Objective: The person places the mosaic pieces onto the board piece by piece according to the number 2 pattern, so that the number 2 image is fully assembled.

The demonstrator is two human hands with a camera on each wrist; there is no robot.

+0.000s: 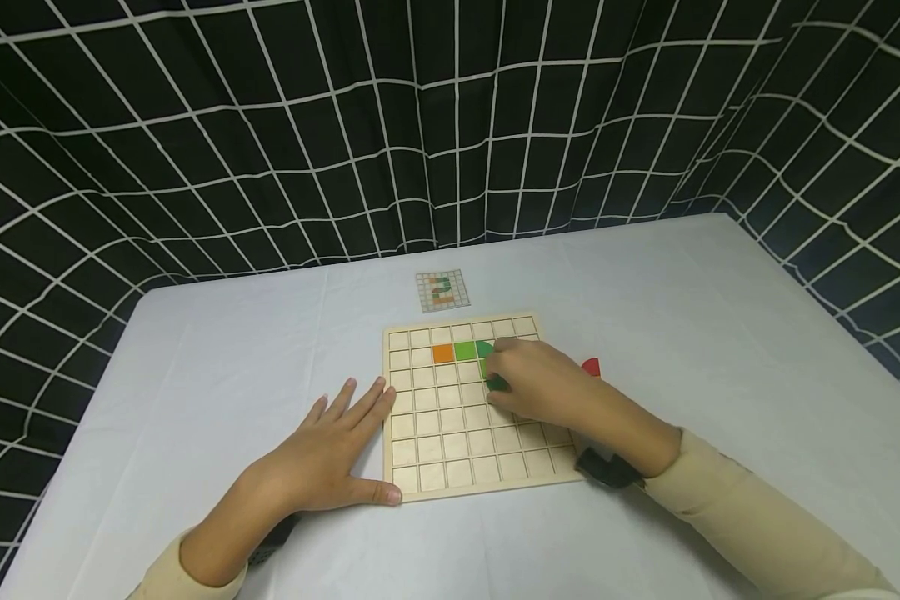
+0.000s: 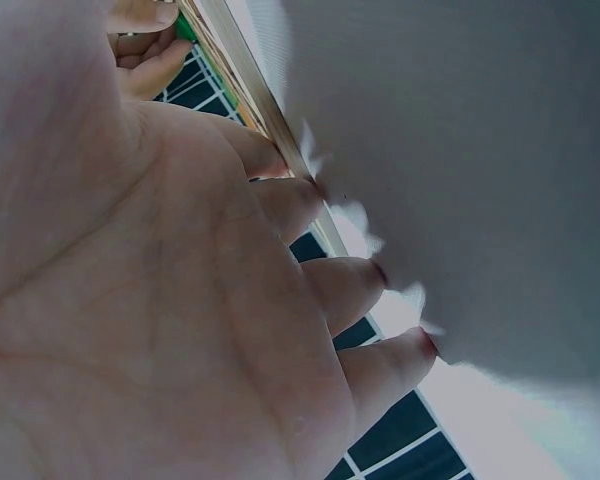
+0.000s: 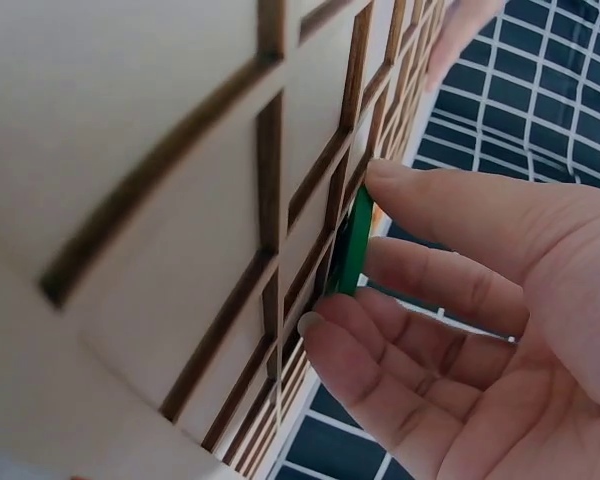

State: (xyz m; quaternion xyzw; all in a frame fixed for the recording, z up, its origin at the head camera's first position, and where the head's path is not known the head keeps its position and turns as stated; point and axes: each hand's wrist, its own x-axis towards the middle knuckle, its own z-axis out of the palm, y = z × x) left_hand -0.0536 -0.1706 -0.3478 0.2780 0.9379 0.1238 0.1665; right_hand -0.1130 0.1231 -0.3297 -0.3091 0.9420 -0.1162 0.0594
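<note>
Green tile (image 3: 354, 245), thin and flat, sits pinched by right-hand fingers (image 3: 352, 365), left-hand fingers (image 1: 373, 414) spread.

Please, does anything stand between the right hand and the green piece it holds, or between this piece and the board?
Nothing visible does: the right hand holds the green piece directly, close to the board.

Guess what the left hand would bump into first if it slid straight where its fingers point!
The left hand would likely meet the wooden board first: its index fingertip seems at the edge. Past that, the orange square looks roughly in line.
</note>
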